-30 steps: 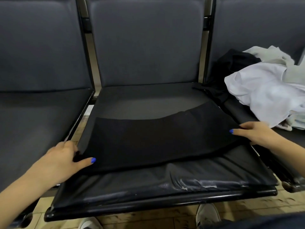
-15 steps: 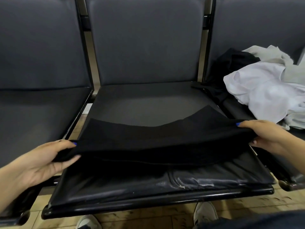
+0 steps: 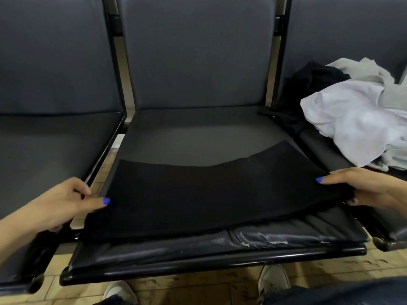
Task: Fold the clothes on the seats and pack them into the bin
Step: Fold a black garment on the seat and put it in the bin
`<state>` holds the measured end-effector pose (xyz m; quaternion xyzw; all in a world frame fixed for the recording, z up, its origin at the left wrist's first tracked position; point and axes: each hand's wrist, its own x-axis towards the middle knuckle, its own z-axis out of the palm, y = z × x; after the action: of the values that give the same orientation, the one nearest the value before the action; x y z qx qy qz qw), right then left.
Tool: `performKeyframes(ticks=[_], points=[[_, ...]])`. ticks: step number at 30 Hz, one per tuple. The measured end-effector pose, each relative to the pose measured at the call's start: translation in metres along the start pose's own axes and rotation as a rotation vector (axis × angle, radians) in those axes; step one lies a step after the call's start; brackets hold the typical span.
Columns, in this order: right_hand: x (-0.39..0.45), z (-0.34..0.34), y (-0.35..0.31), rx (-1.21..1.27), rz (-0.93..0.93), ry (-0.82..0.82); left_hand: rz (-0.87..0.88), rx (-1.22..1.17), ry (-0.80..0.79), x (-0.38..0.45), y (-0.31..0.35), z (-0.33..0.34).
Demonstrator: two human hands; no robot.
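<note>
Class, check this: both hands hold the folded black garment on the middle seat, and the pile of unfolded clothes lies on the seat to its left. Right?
Not quite. The head view shows the pile of unfolded clothes on the seat to the right. The left hand and right hand do hold the folded black garment on the middle seat.

No readable text — none (labels included) anywhere.

My left hand [image 3: 63, 201] reaches in from the lower left, thumb stretched flat on top of the black cloth [image 3: 209, 194], fingers curled at its edge. My right hand [image 3: 372, 190] comes from the right and pinches the other end, thumb above, fingers tucked beneath.
</note>
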<state>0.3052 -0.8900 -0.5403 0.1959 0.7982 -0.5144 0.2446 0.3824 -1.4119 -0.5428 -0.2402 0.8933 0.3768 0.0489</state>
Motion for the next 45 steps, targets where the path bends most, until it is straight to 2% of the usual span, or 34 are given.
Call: performKeyframes(ticks=[3,5,8,12,14,16,20,24,26,29,32,37,40,43,45], points=[[0.001,-0.007,-0.001,-0.006,0.015,-0.044,0.235,0.134,0.253,0.006,0.007,0.007],[-0.004,-0.007,-0.006,0.015,-0.006,-0.039,0.382,0.15,0.292,0.007,0.019,0.021],[-0.013,-0.005,-0.015,0.113,-0.052,-0.046,0.64,0.251,0.177,0.01,0.034,0.049],[-0.017,0.001,-0.018,0.497,-0.037,-0.043,1.028,0.259,-0.088,-0.002,0.064,0.085],[-0.021,0.008,-0.023,0.64,-0.037,-0.049,1.133,0.342,-0.158,-0.004,0.075,0.106],[-0.026,0.012,-0.029,0.703,-0.027,-0.047,1.165,0.434,-0.209,-0.007,0.085,0.128],[-0.025,0.014,-0.039,0.691,-0.048,0.001,1.048,0.576,-0.453,-0.013,0.09,0.16],[-0.03,0.037,-0.063,0.704,-0.159,-0.058,1.052,0.446,-0.448,-0.008,0.093,0.156],[-0.036,0.054,-0.078,0.685,-0.192,-0.146,0.989,0.274,-0.436,-0.002,0.093,0.145],[-0.046,0.087,-0.101,0.629,-0.234,-0.263,0.755,-0.153,-0.364,0.002,0.097,0.118],[-0.061,0.131,-0.125,0.565,-0.292,-0.436,0.43,-0.542,-0.298,0.005,0.094,0.085],[-0.071,0.208,-0.15,0.392,-0.292,-0.623,-0.075,-1.002,-0.413,0.016,0.067,0.044],[-0.068,0.252,-0.143,0.261,-0.198,-0.763,-0.242,-0.97,-0.481,0.015,0.051,0.036],[-0.06,0.275,-0.123,0.027,-0.146,-0.859,-0.235,-0.818,-0.548,0.013,0.038,0.032],[-0.057,0.272,-0.115,-0.066,-0.182,-0.833,-0.218,-0.793,-0.554,0.008,0.037,0.031]])
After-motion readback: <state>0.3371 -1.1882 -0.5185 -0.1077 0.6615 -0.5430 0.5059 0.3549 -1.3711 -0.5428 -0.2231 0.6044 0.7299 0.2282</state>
